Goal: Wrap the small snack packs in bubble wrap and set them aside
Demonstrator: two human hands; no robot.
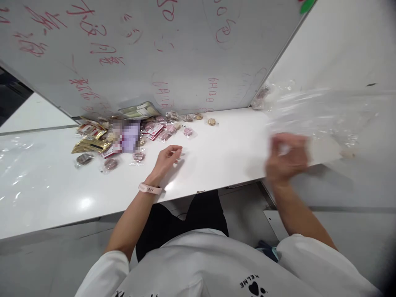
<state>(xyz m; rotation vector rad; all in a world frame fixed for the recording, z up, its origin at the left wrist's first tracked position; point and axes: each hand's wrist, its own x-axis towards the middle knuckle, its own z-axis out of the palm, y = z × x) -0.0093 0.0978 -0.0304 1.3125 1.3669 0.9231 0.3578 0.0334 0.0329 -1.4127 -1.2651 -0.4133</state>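
Observation:
My left hand [168,159], with a pink wristband [150,188], is over the white table [222,152]. Its fingers are loosely bent and a little apart, and I see nothing in them. The nearest things are small round pink pieces in clear wrappers, among them one wrapped piece [188,132] just beyond the fingertips and another wrapped piece [138,156] to the left. My right hand [287,159] is at the table's right end, smeared by motion with its fingers bent. Large clear plastic bagging [315,111] lies right beside it; whether the fingers grip it is unclear.
A whiteboard [185,62] with red writing stands along the table's back. Against it lie gold packets [91,144], a green-grey pack [142,110] and several wrapped pieces, with a pale round one [211,121] furthest right. Clear plastic [18,161] covers the left end.

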